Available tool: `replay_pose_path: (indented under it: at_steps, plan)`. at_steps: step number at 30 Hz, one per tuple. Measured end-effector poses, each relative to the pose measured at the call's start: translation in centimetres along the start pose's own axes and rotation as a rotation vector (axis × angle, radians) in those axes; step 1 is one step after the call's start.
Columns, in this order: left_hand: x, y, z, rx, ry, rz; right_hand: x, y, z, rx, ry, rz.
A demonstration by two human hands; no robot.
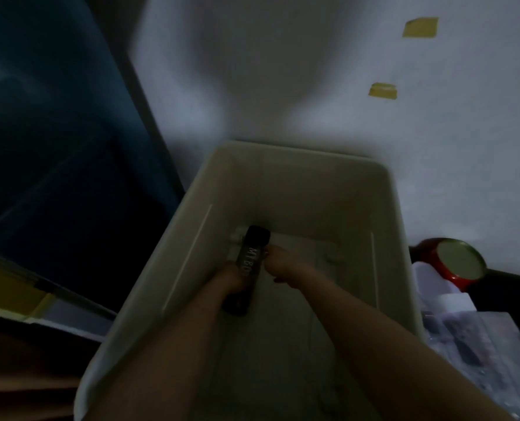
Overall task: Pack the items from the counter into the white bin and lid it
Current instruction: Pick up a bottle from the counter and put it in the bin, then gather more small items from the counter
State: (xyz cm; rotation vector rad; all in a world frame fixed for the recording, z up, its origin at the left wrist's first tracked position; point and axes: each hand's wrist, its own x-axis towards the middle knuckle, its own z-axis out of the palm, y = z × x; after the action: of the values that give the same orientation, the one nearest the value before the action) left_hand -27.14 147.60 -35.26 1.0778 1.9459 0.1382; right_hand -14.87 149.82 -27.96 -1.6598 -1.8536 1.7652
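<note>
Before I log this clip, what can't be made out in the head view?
- Tall black bottle with white lettering: the left hand covers its lower half and the end of the print.
- Right hand: dim and blurred, so its grip on the bottle is unclear.
- Floor of the white plastic bin: largely hidden by both forearms.
- Clear plastic packets beside the bin: dark, contents unreadable.
- Red round container: its lower part is hidden by the packets.
- Bin lid: not visible.
</note>
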Motion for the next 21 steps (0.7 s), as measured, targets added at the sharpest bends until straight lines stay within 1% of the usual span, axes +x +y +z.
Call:
replay_pose_path:
  at_steps: [1, 2, 4, 6, 8, 9, 11, 13, 15, 17, 19, 21]
  plan:
    - [-0.5, 0.3, -0.3, 0.007, -0.022, 0.026, -0.2, -0.5, -0.6, 0.004, 0.015, -0.048]
    - [-1.1, 0.7, -0.7, 0.023, -0.010, 0.051, -0.4, -0.9, -1.3, -0.012, 0.043, -0.083]
    - [-2.4, 2.2, -1.8, 0.015, 0.071, 0.105, -1.0, -2.0, -2.8, -0.074, 0.135, -0.117]
    - [-4.2, 4.2, -3.0, -0.008, 0.131, 0.212, -1.8, -2.8, -4.4, -0.082, 0.227, -0.188]
    - [-6.2, 6.5, -3.9, -0.076, 0.195, 0.393, -3.6, -3.6, -6.5, -0.020, 0.327, -0.283]
    - [-7.1, 7.7, -4.2, -0.128, 0.234, 0.443, -4.8, -3.9, -7.6, 0.021, 0.390, -0.340]
    - [-9.0, 10.2, -4.2, -0.211, 0.301, 0.475, -7.7, -3.9, -9.7, 0.108, 0.504, -0.438]
    - [-11.0, 12.7, -3.6, -0.231, 0.329, 0.557, -10.7, -3.3, -11.8, 0.147, 0.622, -0.482]
    - [-13.1, 15.1, -2.4, -0.243, 0.316, 0.695, -13.6, -1.9, -13.6, 0.203, 0.714, -0.482]
    - [-15.4, 17.4, -0.6, -0.242, 0.308, 0.818, -16.0, 0.5, -15.3, 0.284, 0.777, -0.443]
    - [-17.5, 19.4, 1.6, -0.202, 0.284, 0.911, -18.0, 3.8, -16.7, 0.316, 0.842, -0.360]
    - [-19.4, 21.1, 4.1, -0.140, 0.206, 0.972, -19.7, 7.6, -17.9, 0.285, 0.900, -0.244]
